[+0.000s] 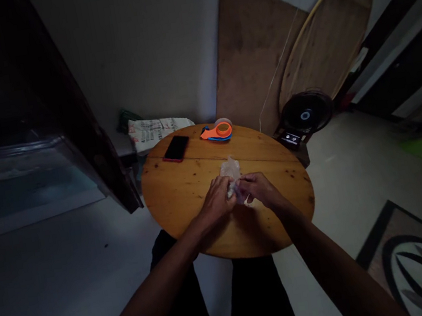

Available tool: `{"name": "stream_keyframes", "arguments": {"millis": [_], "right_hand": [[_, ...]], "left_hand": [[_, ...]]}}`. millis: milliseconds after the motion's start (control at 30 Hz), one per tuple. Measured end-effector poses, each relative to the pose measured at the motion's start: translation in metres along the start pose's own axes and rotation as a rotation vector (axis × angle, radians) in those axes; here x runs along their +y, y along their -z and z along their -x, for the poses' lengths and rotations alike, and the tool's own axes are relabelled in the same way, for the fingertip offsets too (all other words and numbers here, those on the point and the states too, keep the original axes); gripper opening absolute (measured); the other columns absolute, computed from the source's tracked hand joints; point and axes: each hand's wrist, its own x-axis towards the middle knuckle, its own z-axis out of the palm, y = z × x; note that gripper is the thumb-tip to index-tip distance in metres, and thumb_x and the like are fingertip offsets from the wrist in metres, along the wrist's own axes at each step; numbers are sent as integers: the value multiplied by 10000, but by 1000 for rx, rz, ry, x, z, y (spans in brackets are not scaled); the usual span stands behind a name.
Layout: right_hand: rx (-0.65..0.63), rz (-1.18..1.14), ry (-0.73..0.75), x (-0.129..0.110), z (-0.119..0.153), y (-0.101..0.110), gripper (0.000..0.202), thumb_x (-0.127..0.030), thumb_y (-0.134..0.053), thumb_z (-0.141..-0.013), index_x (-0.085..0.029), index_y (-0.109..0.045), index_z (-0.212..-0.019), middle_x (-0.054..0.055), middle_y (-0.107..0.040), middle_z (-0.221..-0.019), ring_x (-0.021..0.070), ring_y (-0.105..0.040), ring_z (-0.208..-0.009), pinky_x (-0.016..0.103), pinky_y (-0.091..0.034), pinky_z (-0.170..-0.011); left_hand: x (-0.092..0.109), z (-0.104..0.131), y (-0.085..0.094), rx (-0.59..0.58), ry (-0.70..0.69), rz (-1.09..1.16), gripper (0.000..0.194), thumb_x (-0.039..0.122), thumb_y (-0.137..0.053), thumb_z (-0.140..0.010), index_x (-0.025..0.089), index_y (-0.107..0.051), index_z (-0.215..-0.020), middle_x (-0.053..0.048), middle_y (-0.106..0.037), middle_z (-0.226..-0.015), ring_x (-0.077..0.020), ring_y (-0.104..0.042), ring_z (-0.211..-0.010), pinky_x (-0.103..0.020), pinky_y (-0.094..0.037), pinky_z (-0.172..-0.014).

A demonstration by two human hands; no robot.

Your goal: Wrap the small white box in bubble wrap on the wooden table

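A crumpled, translucent plastic bag (230, 166) is between my hands over the middle of the round wooden table (177, 195). My left hand (219, 197) is closed on its left side, with the bag's upper part sticking up past the fingers. On the right, my right hand (256, 189) pinches the bag with bent fingers. Something purplish shows in or behind the plastic between the hands; what it is, I cannot make out.
A dark phone with a red edge (176, 148) lies at the table's back left. An orange and blue tape dispenser (218, 131) sits at the back edge. Beyond the right edge stands a round black fan (306, 113); boards (253, 44) lean on the wall.
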Motion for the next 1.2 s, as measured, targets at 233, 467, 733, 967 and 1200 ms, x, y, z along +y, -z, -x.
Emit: {"name": "stream_keyframes", "arguments": {"millis": [233, 467, 733, 967, 1200], "right_hand": [[-96, 30, -44, -5, 8, 3, 180, -222, -557, -686, -148, -624, -837, -13, -613, -622, 109, -582, -504, 194, -481, -415], [-76, 518, 86, -7, 4, -2, 152, -120, -540, -676, -171, -622, -794, -15, -626, -631, 99, -544, -486, 196, -408, -476], [-29, 950, 173, -22, 9, -7, 170, -209, -563, -756, -199, -652, -901, 60, -710, -832, 166, -620, -740, 226, -342, -597], [-227, 644, 274, -9, 0, 12, 161, -198, -557, -747, -172, -674, -855, 14, -684, -734, 136, -592, -651, 209, -379, -581], [31, 526, 402, 24, -7, 21, 250, -232, -515, -830, -185, -696, -996, 67, -698, -948, 175, -614, -839, 280, -456, -755]], "left_hand": [[-10, 6, 6, -30, 153, 394, 519, 80, -484, -728, 184, -470, -1236, -63, -575, -1086, -162, -557, -926, -278, -461, -770], [-11, 5, 2, 39, 200, 562, 340, 205, -546, -794, 183, -533, -1133, -38, -606, -1012, -139, -580, -924, -260, -467, -810], [1, -3, -1, 141, 182, 215, 31, 172, -598, -777, 167, -620, -799, -16, -567, -852, -142, -561, -825, -270, -467, -771], [3, -4, -2, 81, 155, 27, 65, 137, -592, -771, 165, -640, -805, -34, -569, -871, -157, -558, -845, -279, -459, -791], [4, -5, 4, 29, 32, -153, 86, 172, -586, -779, 185, -663, -816, -60, -591, -984, -207, -538, -982, -329, -442, -868]]}}
